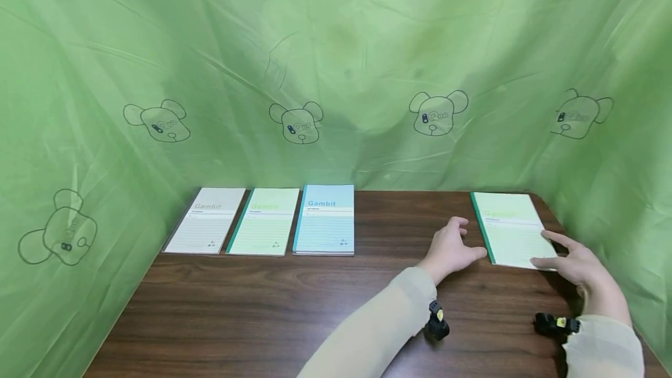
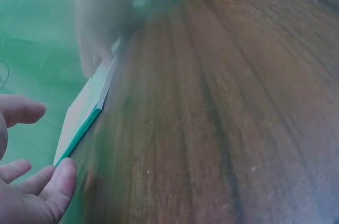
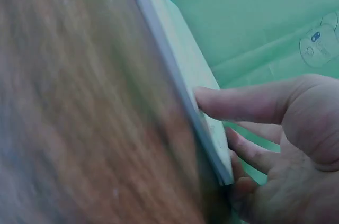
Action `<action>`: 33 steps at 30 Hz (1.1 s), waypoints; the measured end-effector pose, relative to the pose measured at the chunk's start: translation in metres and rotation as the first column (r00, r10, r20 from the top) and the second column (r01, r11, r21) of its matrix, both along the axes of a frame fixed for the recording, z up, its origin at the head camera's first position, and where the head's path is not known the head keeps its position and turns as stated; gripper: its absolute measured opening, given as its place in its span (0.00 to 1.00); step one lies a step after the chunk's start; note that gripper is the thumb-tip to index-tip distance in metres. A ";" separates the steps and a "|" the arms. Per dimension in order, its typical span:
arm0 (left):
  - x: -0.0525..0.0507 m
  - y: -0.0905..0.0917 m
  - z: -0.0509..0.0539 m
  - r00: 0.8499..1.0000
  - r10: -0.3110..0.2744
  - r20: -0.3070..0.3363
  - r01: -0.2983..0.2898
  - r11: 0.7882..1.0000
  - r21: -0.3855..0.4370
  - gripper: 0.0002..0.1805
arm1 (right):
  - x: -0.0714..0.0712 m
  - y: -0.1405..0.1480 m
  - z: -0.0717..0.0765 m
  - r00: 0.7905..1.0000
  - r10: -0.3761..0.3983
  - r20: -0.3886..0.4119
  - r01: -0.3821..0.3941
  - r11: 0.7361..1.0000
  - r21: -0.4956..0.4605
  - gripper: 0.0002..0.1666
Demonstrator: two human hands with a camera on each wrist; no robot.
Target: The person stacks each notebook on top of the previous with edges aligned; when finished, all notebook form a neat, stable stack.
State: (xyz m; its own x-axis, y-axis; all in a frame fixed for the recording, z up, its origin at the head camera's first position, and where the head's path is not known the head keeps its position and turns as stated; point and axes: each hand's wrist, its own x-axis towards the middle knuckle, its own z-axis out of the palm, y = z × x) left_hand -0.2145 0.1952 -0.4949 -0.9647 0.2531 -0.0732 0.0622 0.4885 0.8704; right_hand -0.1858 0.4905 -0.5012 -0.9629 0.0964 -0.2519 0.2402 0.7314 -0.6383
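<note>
A notebook with a pale green cover and a dark green spine (image 1: 506,229) lies flat at the right end of the table. My right hand (image 1: 583,270) grips its near right corner. In the right wrist view the thumb (image 3: 233,102) lies at the near edge and the other fingers (image 3: 249,147) bend at the right side. My left hand (image 1: 450,252) is beside the spine, fingers spread and holding nothing. The left wrist view puts a fingertip (image 2: 66,171) against or very close to the spine (image 2: 79,131); contact is uncertain.
Left along the back edge lie a grey notebook (image 1: 202,220), another green notebook (image 1: 262,220) and blue notebooks (image 1: 324,220), apparently stacked. A green curtain (image 1: 367,45) with bear drawings encloses the back and sides of the dark wooden table (image 1: 236,319).
</note>
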 end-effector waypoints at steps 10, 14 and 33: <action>-0.001 0.001 -0.009 1.000 0.023 -0.003 -0.023 0.997 -0.074 0.38 | -0.011 -0.033 0.002 0.996 0.080 -0.025 -0.080 0.997 0.005 0.65; 0.001 0.000 -0.009 0.999 0.032 0.001 -0.031 0.998 -0.057 0.38 | -0.010 -0.039 0.007 0.997 0.068 -0.031 -0.068 0.998 -0.014 0.62; 0.000 -0.001 -0.012 0.967 0.251 0.043 -0.254 0.939 0.233 0.29 | -0.011 -0.040 0.014 1.000 0.014 0.012 -0.012 0.988 -0.157 0.50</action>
